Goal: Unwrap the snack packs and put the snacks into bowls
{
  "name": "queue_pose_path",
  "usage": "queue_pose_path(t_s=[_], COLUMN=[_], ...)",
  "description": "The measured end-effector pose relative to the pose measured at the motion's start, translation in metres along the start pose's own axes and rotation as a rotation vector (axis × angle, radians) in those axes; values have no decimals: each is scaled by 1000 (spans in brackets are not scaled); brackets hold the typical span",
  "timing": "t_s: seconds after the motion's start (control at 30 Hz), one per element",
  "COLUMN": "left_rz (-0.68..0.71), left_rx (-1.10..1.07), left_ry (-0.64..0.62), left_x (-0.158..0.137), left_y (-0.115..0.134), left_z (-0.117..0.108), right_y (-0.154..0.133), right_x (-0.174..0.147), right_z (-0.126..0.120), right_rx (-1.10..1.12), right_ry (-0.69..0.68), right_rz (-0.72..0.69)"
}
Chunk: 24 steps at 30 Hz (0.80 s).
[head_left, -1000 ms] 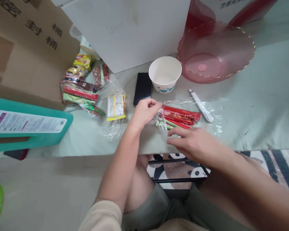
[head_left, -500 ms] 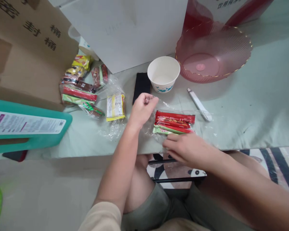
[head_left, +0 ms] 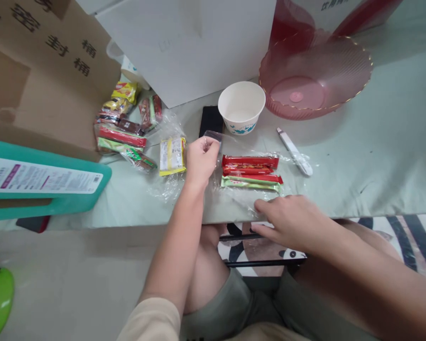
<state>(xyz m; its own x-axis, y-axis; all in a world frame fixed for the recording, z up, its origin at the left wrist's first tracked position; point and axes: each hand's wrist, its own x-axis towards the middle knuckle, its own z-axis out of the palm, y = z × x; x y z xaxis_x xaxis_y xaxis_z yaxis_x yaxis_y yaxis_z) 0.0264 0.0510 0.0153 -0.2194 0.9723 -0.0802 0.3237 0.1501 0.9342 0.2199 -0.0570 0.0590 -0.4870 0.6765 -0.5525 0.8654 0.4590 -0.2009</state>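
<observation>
From red/green sticks: snack pile at 9:30, L hand at 9 pinching clear film, phone at 11, part-hidden by paper bowl at 12. Sticks in or on film, can't tell; more exposed vs 0.5 s ago. R hand, fingers parted, off them at 5; slim white tool at 2, pink bowl at 1.

To the right of my right hand, I have a broad way over bare cloth, back to the pink bowl. The slim white tool and red and green sticks in clear plastic lie ahead of it. My left hand has less room: a yellow packet sits just beside its left, the phone and paper cup beyond, then the white box like a wall.
</observation>
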Motion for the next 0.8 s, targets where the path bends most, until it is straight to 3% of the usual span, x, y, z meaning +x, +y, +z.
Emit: queue_pose_path(t_s=[0.13,0.23,0.3,0.37,0.4,0.43,0.47,0.5,0.57,0.63,0.8], left_rz=[-58,-58,106,410,570,701,803,857,827,736,579], left_rx=[-52,-8,64,159,206,251,306,364,504,649,944], left_ry=[21,49,170,244,184,13,-253,-516,-810,-874,-733], left_x=[5,8,2,-13,-24,-37,-51,-64,-87,-100,-101], left_y=[-4,-6,-3,5,9,13,17,19,20,18,12], left_z=[0,-2,-5,-8,-9,-9,-9,-7,-4,-3,-15], right_y=[14,28,34,36,36,35,34,33,33,37,49], right_x=[-9,-11,-10,-7,-6,-5,-4,-3,-3,-4,-7], right_z=[5,14,20,24,26,28,29,31,33,35,36], right_rx=[1,39,68,101,118,140,167,197,241,248,212], right_ry=[-8,254,426,475,464,452,441,432,421,419,374], right_rz=[38,-81,-204,-307,-351,-385,-415,-443,-473,-466,-314])
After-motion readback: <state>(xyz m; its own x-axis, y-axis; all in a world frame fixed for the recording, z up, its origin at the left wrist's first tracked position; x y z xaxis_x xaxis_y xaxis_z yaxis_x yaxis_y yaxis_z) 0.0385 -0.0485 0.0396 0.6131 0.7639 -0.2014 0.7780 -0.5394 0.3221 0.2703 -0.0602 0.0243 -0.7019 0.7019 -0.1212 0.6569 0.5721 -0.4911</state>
